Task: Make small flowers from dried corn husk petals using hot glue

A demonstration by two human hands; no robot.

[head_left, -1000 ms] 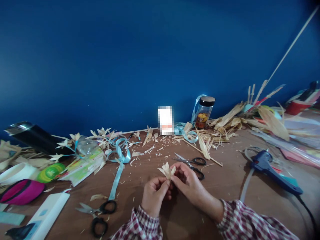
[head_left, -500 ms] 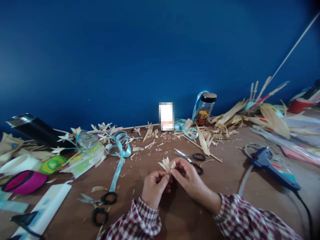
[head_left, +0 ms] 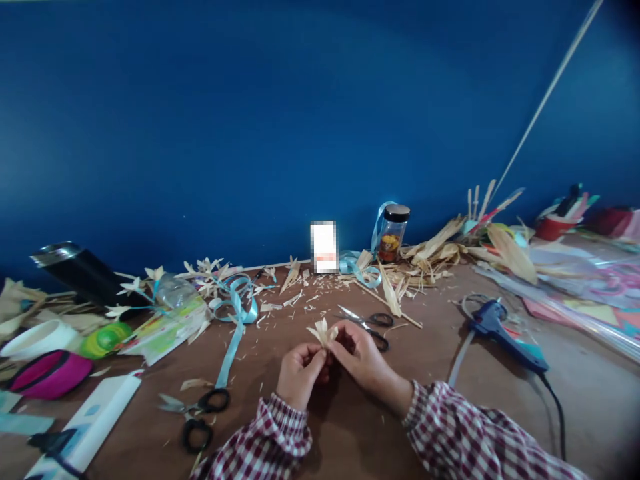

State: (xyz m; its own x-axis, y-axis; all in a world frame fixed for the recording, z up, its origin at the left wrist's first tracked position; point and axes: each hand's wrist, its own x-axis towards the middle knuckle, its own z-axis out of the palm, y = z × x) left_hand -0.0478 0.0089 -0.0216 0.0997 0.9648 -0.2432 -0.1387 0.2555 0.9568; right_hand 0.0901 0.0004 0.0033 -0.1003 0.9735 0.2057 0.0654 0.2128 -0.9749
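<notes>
Because the left hand (head_left: 300, 375) and the right hand (head_left: 363, 360) meet at its base, the small cream flower of dry, husk-like strips (head_left: 323, 331) is situated between them, and neither hand is nearer. Its long axis goes from the base up and away from the person. The fingers of both hands are narrow, pinching the flower. Its petals look thin, papery and pointed. Just beyond the right hand, silvery scissors with black looped handles (head_left: 382, 319) lie on the brown worktop (head_left: 357, 443).
</notes>
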